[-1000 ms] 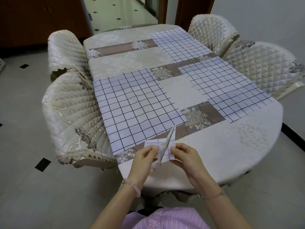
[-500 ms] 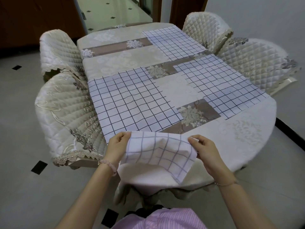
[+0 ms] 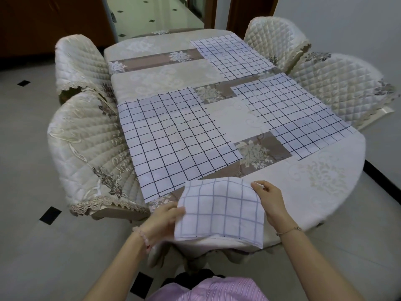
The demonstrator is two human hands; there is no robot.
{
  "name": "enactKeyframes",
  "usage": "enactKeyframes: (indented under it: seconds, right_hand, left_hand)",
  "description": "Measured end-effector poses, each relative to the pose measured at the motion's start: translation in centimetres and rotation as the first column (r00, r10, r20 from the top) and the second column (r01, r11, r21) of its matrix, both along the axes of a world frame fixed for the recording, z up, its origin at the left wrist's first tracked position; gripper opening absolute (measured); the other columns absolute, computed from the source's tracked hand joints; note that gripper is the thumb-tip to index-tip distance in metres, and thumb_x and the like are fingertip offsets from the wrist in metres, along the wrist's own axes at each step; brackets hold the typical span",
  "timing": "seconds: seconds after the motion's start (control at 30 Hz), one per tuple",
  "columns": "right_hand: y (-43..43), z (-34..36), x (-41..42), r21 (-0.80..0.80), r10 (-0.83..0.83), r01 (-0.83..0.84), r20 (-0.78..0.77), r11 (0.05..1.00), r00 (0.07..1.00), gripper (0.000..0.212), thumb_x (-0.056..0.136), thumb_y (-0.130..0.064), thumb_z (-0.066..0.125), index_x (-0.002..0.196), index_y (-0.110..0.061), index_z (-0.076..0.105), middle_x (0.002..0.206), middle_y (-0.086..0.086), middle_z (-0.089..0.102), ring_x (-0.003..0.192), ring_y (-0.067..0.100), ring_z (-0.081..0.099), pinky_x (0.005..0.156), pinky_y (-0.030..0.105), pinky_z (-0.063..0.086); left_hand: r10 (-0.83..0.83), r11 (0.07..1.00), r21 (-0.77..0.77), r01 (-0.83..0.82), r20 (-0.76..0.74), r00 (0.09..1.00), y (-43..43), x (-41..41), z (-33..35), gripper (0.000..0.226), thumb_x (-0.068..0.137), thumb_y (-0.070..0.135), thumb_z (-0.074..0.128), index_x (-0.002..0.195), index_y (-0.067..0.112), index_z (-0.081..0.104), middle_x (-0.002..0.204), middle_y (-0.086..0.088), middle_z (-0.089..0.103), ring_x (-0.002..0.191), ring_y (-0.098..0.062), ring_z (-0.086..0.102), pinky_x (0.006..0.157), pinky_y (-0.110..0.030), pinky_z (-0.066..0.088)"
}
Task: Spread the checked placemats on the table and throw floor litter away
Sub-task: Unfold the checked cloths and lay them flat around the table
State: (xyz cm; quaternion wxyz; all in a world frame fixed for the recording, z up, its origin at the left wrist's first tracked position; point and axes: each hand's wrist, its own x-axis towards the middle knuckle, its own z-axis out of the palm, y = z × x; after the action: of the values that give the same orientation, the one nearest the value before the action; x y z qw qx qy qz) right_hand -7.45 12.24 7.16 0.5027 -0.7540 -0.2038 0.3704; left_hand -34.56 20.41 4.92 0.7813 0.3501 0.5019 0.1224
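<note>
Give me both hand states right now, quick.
Left hand: pinches the left edge of the folded checked placemat.
Right hand: pinches its upper right corner.

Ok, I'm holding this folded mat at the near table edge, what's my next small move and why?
Probably draw both hands apart to open another fold: the mat, pinched by left hand and right hand, looks folded and smaller than the spread mat beside it.

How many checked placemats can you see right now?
4. Three lie flat on the table: a near-left placemat, a right placemat, a far placemat. The fourth placemat, partly folded, is held by the left hand and right hand at the near edge.
</note>
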Motion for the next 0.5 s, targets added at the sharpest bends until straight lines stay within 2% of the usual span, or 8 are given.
enactKeyframes:
  seconds: [0.1,0.17,0.2,0.27,0.33,0.4,0.43,0.5]
  right_hand:
    - [-0.2,-0.4,0.6,-0.022,-0.013,0.012,-0.009,1.0,1.0,0.009,0.091,-0.01,0.057,0.089,-0.008,0.065,0.088,0.009,0.064,0.079,0.019,0.056,0.069,0.028,0.047]
    - [-0.4,-0.7,1.1,-0.072,0.019,-0.017,0.02,0.997,1.0,0.009,0.092,-0.012,0.056,0.093,-0.008,0.064,0.099,0.013,0.064,0.08,0.017,0.057,0.076,0.032,0.044]
    - [-0.5,-0.8,1.3,-0.12,0.061,-0.054,0.058,0.991,0.996,0.012,0.092,-0.015,0.056,0.099,-0.009,0.064,0.105,0.012,0.065,0.084,0.017,0.058,0.078,0.032,0.043]
    - [-0.7,-0.9,1.4,-0.236,0.182,-0.14,0.164,0.962,0.97,0.027,0.091,-0.019,0.058,0.117,-0.011,0.059,0.121,0.012,0.06,0.103,0.025,0.058,0.086,0.036,0.045]
    - [-1.0,-0.4,0.7,-0.338,0.308,-0.175,0.397,0.925,0.864,0.044,0.089,-0.021,0.06,0.132,-0.013,0.049,0.13,0.011,0.052,0.117,0.028,0.051,0.097,0.037,0.04]
    - [-1.3,1.2,-1.2,-0.262,0.331,-0.216,0.566,0.941,0.755,0.045,0.087,-0.019,0.063,0.131,-0.014,0.05,0.13,0.006,0.052,0.12,0.025,0.048,0.101,0.032,0.035]
    - [-1.4,2.2,-2.5,-0.172,0.32,-0.27,0.555,0.947,0.768,0.041,0.086,-0.018,0.065,0.125,-0.018,0.054,0.126,0.003,0.055,0.116,0.021,0.05,0.099,0.029,0.037]
    - [-1.6,4.5,-5.8,-0.011,0.365,-0.388,0.364,0.921,0.857,0.031,0.084,-0.018,0.068,0.11,-0.032,0.059,0.116,-0.008,0.06,0.106,0.01,0.057,0.09,0.024,0.045]
  left_hand:
    - [-0.123,0.989,0.073,0.129,-0.073,0.99,-1.8,-0.1,-0.6,0.027,0.074,0.017,0.069,0.097,0.006,0.061,0.085,-0.016,0.059,0.077,-0.022,0.056,0.066,-0.029,0.047]
    - [-0.055,0.99,0.127,0.067,-0.098,0.994,-2.4,0.2,-0.5,0.019,0.083,0.009,0.064,0.1,0.0,0.063,0.093,-0.018,0.064,0.085,-0.025,0.06,0.068,-0.031,0.052]
    - [0.006,0.989,0.147,0.01,-0.105,0.994,-2.5,0.4,-0.5,0.015,0.087,0.004,0.059,0.099,-0.001,0.065,0.098,-0.019,0.068,0.089,-0.028,0.064,0.075,-0.035,0.054]
    - [0.1,0.976,0.205,-0.077,-0.107,0.989,-2.7,0.7,0.2,0.016,0.087,0.0,0.058,0.097,0.002,0.07,0.101,-0.019,0.072,0.092,-0.03,0.066,0.084,-0.042,0.053]
    - [0.133,0.958,0.271,-0.095,-0.126,0.983,-2.7,1.0,1.4,0.014,0.085,0.004,0.063,0.094,0.007,0.073,0.093,-0.011,0.075,0.085,-0.023,0.068,0.074,-0.034,0.056]
    - [0.162,0.945,0.306,-0.116,-0.127,0.979,-2.7,1.4,2.6,0.011,0.082,0.009,0.068,0.091,0.012,0.073,0.083,-0.001,0.076,0.076,-0.015,0.069,0.064,-0.026,0.055]
    - [0.173,0.939,0.32,-0.129,-0.114,0.978,-2.8,1.7,3.1,0.01,0.081,0.01,0.07,0.09,0.013,0.073,0.079,0.001,0.075,0.073,-0.012,0.068,0.06,-0.024,0.054]
    - [0.195,0.926,0.342,-0.158,-0.075,0.978,-2.8,2.4,4.1,0.009,0.079,0.01,0.071,0.088,0.012,0.072,0.076,-0.001,0.072,0.07,-0.013,0.066,0.058,-0.024,0.053]
